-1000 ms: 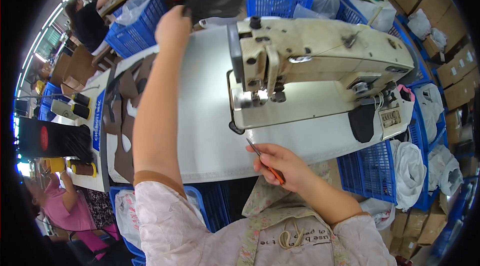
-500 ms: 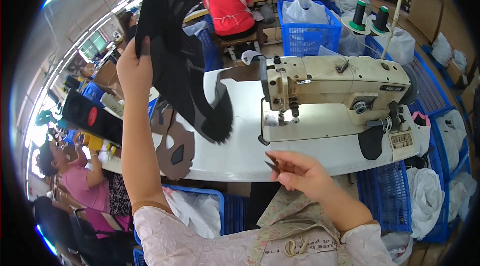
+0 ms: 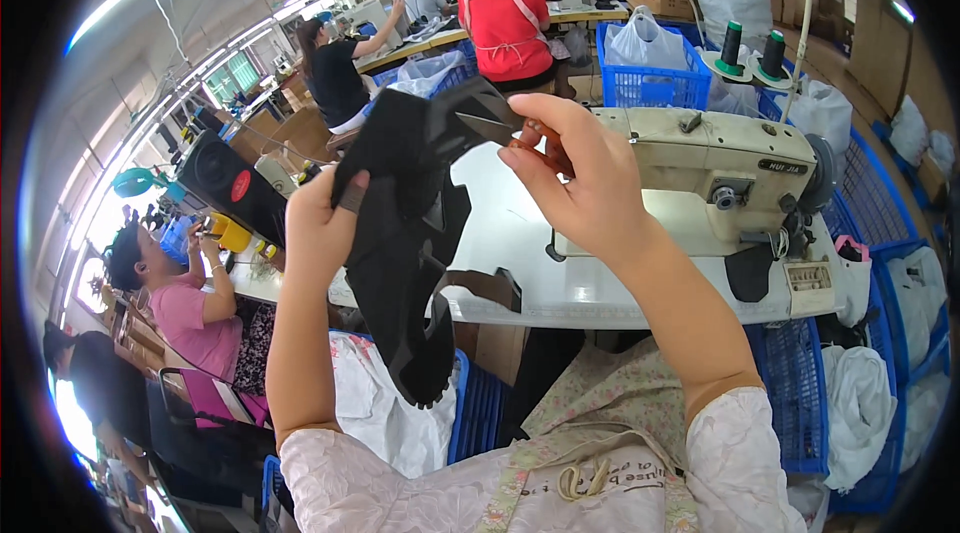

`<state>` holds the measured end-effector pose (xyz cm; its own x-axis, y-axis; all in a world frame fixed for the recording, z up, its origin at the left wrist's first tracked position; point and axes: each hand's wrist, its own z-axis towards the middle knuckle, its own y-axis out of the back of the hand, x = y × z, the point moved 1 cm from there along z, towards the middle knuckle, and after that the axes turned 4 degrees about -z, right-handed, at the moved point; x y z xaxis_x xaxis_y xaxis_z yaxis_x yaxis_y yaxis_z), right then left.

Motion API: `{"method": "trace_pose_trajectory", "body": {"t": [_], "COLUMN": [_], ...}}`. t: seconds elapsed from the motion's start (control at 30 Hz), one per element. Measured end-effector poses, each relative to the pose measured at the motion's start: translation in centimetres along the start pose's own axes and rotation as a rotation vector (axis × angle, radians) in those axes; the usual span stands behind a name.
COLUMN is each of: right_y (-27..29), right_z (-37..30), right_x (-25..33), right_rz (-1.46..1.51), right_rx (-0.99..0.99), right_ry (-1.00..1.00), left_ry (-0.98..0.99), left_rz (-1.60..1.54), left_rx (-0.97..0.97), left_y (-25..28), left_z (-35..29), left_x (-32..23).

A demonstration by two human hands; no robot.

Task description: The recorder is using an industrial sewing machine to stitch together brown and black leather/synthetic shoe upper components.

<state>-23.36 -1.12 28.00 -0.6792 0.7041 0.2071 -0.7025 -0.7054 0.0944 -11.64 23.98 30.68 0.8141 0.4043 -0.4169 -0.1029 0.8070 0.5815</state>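
Above and past the near edge of a long, smooth, white work table (image 3: pixel 490 198), bearing on its right side a cream-coloured metal sewing machine (image 3: pixel 680 148): a long, curved, matte black piece of sheet material (image 3: pixel 385 223), held up in the air left of the machine, with cut-out openings and a toothed lower end hanging free. Seems light, judging by the one-handed hold; probably thin and bendable, with enough body to keep an outline, yet liable to swing at the bottom. With so dull a face, probably not slippery. Likely weakest at the narrow strips around the openings; best taken by the broad upper left part, away from openings and teeth.

Near the upper right flap, a bare right hand (image 3: pixel 590 173), thumb and bent fingers pinching small orange-handled metal snips (image 3: pixel 487 128). At the left edge, a bare left hand (image 3: pixel 320 218), clamped on the black piece, thumb on the near face, fingers mostly hidden. Just right of the lower part, a curved grey-brown flat strip (image 3: pixel 485 285); joined or separate, cannot tell. Last, the snips' slim pointed blades, overlapping the flap in view; touching or apart, cannot tell.
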Motion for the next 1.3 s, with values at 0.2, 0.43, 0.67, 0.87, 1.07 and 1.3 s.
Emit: {"method": "trace_pose_trajectory", "body": {"t": [0.2,0.43,0.67,0.87,1.07,1.3], "right_y": [-0.6,-1.5,-2.0,-2.2,-1.7,-1.3], "right_z": [0.1,-0.8,-1.0,-1.7,-2.0,-2.1], "right_x": [1.9,2.8,3.2,3.5,3.5,3.8], "right_rz": [-0.003,0.065,0.146,0.226,0.277,0.293], "right_rx": [0.058,0.029,0.008,-0.024,0.002,0.007], "right_ry": [0.065,0.010,-0.044,-0.141,-0.206,-0.213], "left_ry": [-0.034,-0.037,-0.016,-0.029,-0.028,-0.055], "left_rz": [0.036,0.013,0.065,0.099,0.113,0.141], "left_rx": [0.064,0.057,0.064,0.048,0.036,0.026], "left_y": [0.2,0.0,-0.2,-0.1,-0.4,-0.4], "left_z": [-2.2,-3.1,-3.3,-3.6,-3.9,-3.9], "left_x": [-0.6,-0.6,-1.4,-1.6,-1.5,-1.9]}}
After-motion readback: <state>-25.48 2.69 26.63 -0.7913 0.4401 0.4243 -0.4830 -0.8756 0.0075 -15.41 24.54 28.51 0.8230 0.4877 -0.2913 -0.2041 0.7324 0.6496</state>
